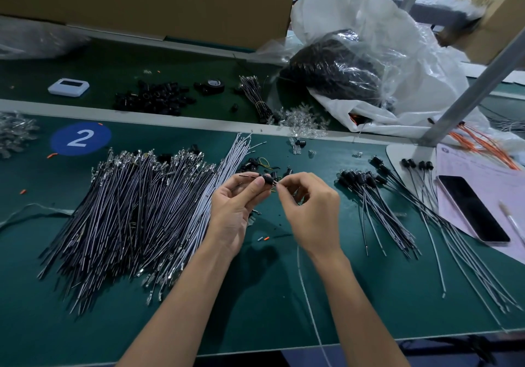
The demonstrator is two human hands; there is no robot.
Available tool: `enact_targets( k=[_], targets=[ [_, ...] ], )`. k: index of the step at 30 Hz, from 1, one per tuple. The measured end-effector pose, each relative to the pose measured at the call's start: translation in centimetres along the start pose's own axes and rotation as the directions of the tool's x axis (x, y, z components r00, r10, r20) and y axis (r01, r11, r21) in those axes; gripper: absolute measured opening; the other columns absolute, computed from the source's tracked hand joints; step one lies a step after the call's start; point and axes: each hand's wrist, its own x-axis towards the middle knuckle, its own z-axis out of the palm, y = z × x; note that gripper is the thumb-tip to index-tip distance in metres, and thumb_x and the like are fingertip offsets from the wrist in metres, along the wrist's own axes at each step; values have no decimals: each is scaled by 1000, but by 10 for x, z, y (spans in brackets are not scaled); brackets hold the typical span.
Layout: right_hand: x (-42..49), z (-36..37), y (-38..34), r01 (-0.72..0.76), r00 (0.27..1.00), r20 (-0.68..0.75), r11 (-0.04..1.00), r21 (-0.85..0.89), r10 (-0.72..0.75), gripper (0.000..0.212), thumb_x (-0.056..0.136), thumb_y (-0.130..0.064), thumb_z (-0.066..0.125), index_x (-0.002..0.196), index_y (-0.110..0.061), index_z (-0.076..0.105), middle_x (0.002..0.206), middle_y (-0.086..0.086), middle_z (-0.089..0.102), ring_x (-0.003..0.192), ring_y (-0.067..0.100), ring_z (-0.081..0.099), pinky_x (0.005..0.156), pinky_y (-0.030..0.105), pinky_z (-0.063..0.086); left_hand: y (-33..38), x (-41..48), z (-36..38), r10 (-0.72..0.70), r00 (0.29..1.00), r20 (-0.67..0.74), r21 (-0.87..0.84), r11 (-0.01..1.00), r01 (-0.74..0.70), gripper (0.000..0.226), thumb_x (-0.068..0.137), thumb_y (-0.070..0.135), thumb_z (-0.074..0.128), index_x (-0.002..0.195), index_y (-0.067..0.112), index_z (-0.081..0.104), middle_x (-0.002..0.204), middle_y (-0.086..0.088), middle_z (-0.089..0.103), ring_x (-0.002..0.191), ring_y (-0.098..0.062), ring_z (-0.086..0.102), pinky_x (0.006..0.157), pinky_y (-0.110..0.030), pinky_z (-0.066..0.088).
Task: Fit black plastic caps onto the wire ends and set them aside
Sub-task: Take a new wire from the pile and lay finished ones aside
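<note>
My left hand (237,206) pinches a small black plastic cap (267,179) between thumb and fingertips above the green mat. My right hand (309,210) pinches a thin wire (305,287) at the cap's right end; the wire trails down toward the table's front edge. A big pile of uncapped grey and black wires (136,210) lies left of my hands. Capped wires (377,196) lie fanned out to the right. A few loose black caps (255,163) sit just beyond my hands.
A heap of black caps (154,98), a tape roll (213,84) and a white timer (68,87) lie on the back belt. Clear parts (305,121) and a plastic bag of black pieces (335,68) sit behind. A phone (473,209) rests on paper at right, beside a metal post (468,94).
</note>
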Motion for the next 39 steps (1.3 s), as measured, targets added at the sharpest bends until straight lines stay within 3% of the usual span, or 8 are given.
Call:
enact_targets(
  k=[7,12,21,39],
  targets=[
    [-3,0,5,-18,999,51,999,40,16,8,88,-16,70,81,-14,70,73,-6,65,62,10,55,62,21,45,1,-1,-1,41,999,8,31,999,-42,14,69,6,72,82,6,66,81,-9,74,77,-18,72,70,-24,58],
    [-3,-7,12,-130,991,33,987,97,127,6,88,-14,70,82,-13,69,73,-7,65,64,7,56,60,11,41,7,2,-6,125,990,-63,11,992,-124,15,71,7,70,86,6,65,80,-4,74,76,-17,72,72,-24,58],
    [-3,-7,2,-55,997,49,995,87,51,8,84,-11,73,79,-16,71,70,-9,63,64,-3,54,61,3,35,4,-1,-2,150,988,-19,87,985,-148,16,71,5,71,85,4,65,80,-6,73,77,-18,70,72,-26,58],
    [-1,0,3,-88,995,58,983,162,79,7,86,-13,71,81,-19,70,72,-10,65,62,2,56,61,9,41,1,-2,-1,111,993,26,142,983,-114,19,66,9,74,83,5,66,80,-11,74,74,-20,72,69,-24,57]
  ],
)
